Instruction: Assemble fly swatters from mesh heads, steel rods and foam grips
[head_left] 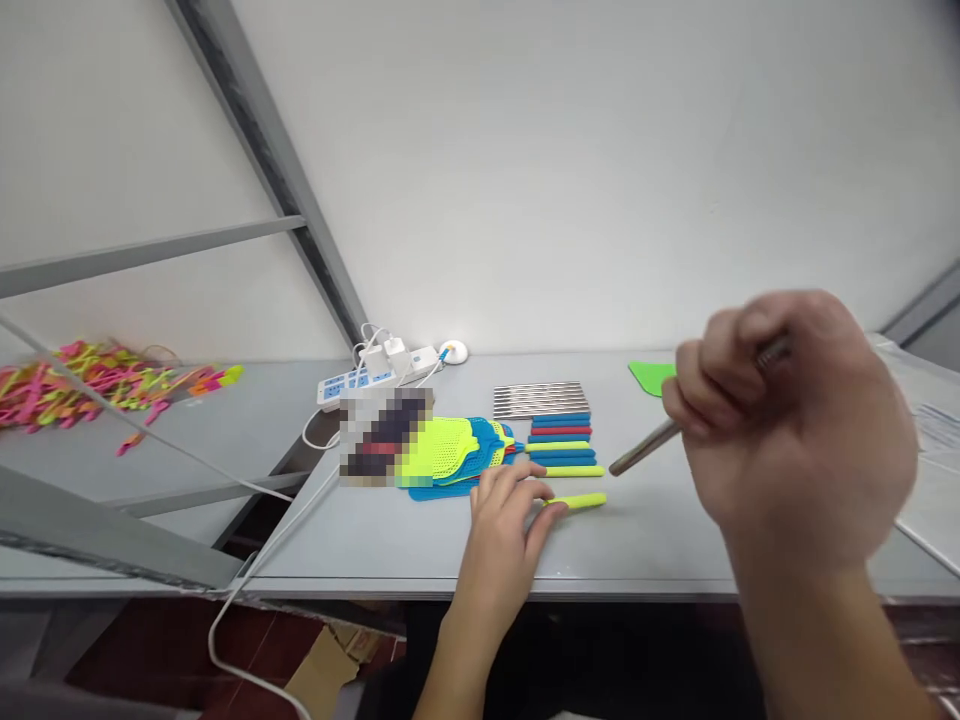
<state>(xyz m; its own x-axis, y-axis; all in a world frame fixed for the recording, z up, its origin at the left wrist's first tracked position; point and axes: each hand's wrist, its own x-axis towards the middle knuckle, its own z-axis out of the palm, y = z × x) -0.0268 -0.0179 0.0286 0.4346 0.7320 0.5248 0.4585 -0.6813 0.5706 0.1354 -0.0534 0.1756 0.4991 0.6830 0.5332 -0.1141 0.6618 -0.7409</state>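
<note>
Best steady the slim bright-yellow plastic stick (pixel 586 501) on the grey bench (pixel 660 550) with the left hand (pixel 504 518), its grip pinching one end, and guide the silver metal rod (pixel 645 447), clasped in the right hand (pixel 802 430), unhurriedly.

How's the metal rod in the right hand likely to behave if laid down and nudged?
The metal rod is probably stiff, jutting straight from the right hand. It looks cylindrical, so it may roll on the flat table. Its bare metallic surface could be somewhat slippery.
</note>
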